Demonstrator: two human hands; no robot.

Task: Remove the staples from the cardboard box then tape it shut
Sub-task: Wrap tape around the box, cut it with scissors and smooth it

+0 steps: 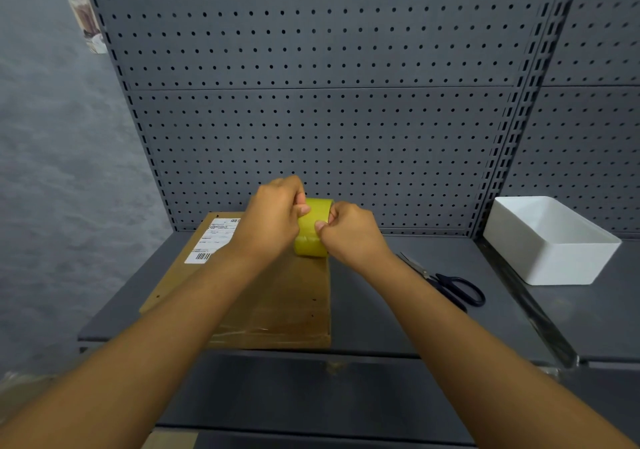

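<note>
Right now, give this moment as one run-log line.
both hands: left hand and right hand grip tape roll | above cardboard box | scissors idle

We cannot read label (214, 240) print, too small. Tape roll (311, 230) sides hidden behind left hand (273, 220) and right hand (349, 237). Forearms cover middle of cardboard box (294, 306). Right forearm hides scissors (446, 282) blade tips.

cardboard box (277, 296) lies at shelf (374, 310) left-centre; tape roll (310, 237) above its rear; scissors (446, 282) right of box; bin (550, 240) at right rear corner.
</note>
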